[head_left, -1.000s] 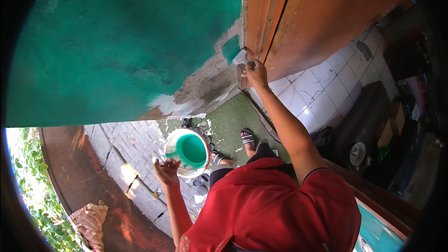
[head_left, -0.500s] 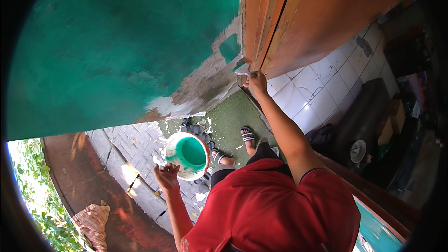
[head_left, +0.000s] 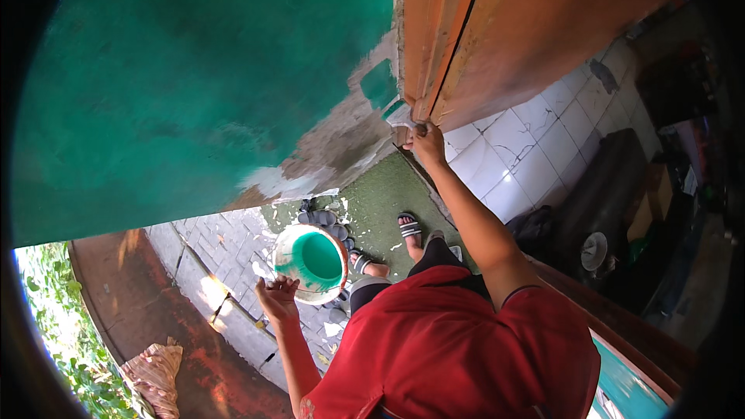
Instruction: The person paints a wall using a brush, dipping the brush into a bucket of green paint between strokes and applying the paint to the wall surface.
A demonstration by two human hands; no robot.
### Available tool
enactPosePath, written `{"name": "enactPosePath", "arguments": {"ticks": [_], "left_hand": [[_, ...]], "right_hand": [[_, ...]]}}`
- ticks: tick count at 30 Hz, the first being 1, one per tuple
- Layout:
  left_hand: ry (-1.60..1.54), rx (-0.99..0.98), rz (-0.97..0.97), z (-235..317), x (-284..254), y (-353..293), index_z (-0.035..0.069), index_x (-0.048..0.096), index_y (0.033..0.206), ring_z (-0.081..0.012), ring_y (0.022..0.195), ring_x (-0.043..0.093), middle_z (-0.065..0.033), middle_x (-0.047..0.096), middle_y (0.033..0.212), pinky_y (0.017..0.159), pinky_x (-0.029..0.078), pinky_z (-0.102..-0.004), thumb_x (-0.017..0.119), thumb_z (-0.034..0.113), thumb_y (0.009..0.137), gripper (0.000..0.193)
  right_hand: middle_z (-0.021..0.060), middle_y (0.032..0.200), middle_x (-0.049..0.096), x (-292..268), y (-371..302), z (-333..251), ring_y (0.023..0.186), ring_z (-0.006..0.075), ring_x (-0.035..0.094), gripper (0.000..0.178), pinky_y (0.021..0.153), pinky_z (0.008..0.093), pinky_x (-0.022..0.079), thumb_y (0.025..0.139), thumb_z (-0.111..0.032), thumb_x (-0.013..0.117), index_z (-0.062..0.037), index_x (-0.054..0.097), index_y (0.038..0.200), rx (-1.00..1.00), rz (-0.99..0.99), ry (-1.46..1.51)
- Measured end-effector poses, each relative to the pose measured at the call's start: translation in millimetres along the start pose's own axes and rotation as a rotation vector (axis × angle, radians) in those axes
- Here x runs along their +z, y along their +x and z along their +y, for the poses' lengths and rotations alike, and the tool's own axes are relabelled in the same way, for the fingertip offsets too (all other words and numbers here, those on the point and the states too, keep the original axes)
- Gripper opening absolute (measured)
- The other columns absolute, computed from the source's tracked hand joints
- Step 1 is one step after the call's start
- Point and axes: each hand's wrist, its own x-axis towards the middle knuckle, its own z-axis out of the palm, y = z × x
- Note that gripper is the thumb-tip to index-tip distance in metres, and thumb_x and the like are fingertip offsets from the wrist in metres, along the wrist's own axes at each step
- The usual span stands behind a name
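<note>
My right hand (head_left: 425, 142) is closed round the handle of a small paint roller (head_left: 395, 111), its green-coated head against the wall's lower corner beside the door frame. Green paint covers most of the wall (head_left: 202, 85); a bare grey-brown strip (head_left: 330, 140) runs along its lower edge, with a fresh green patch above the roller. To the left, my left hand (head_left: 278, 297) has its fingers curled at the rim of a white bucket (head_left: 285, 244). A thin wire handle seems to run into those fingers. Green paint (head_left: 318, 254) shows inside the bucket.
An orange-brown door and frame (head_left: 535, 23) stand right of the wall, with white cracked floor tiles (head_left: 508, 140) beyond. Several dark sandals (head_left: 322, 217) lie behind the bucket on green, paint-spotted ground (head_left: 380, 186). Grey paving (head_left: 225, 240) and a crumpled striped cloth (head_left: 157, 376) are at left.
The roller and my right hand have shifted very slightly in the picture at the wall corner. My left hand and the bucket sit slightly lower in the picture.
</note>
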Motion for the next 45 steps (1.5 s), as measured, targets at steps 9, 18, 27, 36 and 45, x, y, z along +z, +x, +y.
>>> {"name": "enactPosePath", "arguments": {"ticks": [9, 18, 27, 36, 45], "left_hand": [[0.023, -0.008, 0.021, -2.2, 1.3, 6.7, 0.013, 0.044, 0.083, -0.0273, 0.071, 0.063, -0.0118, 0.064, 0.078, 0.070, 0.053, -0.0493, 0.052, 0.039, 0.092, 0.028], [-0.006, -0.028, 0.009, -11.0, -0.9, 7.3, 0.012, 0.044, 0.083, -0.0277, 0.069, 0.062, -0.0117, 0.062, 0.076, 0.069, 0.053, -0.0486, 0.051, 0.037, 0.093, 0.028], [0.008, -0.037, 0.016, -12.1, 10.8, 5.7, 0.009, 0.041, 0.084, -0.0283, 0.067, 0.060, -0.0126, 0.059, 0.074, 0.069, 0.053, -0.0491, 0.055, 0.036, 0.090, 0.031], [-0.015, -0.044, -0.024, -15.1, 3.7, 5.9, 0.008, 0.031, 0.097, -0.0280, 0.068, 0.059, -0.0127, 0.056, 0.078, 0.069, 0.054, -0.0481, 0.054, 0.037, 0.090, 0.038], [-0.007, -0.034, -0.023, -15.2, 3.8, 3.8, 0.009, 0.045, 0.087, -0.0250, 0.068, 0.062, -0.0097, 0.061, 0.074, 0.067, 0.054, -0.0455, 0.052, 0.038, 0.092, 0.030]], "right_hand": [[0.0173, 0.080, 0.065, 22.8, 23.9, -16.0, 0.058, 0.0226, 0.068, 0.030, 0.054, 0.0311, 0.057, 0.090, -0.009, 0.048, 0.0108, 0.055, 0.111, -0.109, 0.027, -0.157], [0.0192, 0.093, 0.063, 7.2, -19.7, -97.0, 0.066, 0.0205, 0.067, 0.033, 0.061, 0.0286, 0.057, 0.088, -0.006, 0.051, 0.0090, 0.054, 0.118, -0.242, -0.044, -0.230], [0.0169, 0.095, 0.061, 0.8, -21.9, -118.5, 0.069, 0.0186, 0.065, 0.032, 0.061, 0.0288, 0.058, 0.089, -0.005, 0.051, 0.0063, 0.055, 0.119, -0.458, -0.010, -0.278], [0.0121, 0.091, 0.061, -7.4, -46.4, -167.7, 0.069, 0.0131, 0.062, 0.035, 0.062, 0.0282, 0.058, 0.090, -0.005, 0.052, 0.0072, 0.052, 0.123, -0.428, -0.030, -0.228], [0.0121, 0.087, 0.061, -16.3, -76.4, -224.2, 0.069, 0.0136, 0.061, 0.033, 0.065, 0.0280, 0.057, 0.091, -0.005, 0.050, 0.0083, 0.053, 0.120, -0.547, -0.044, -0.202]]}}
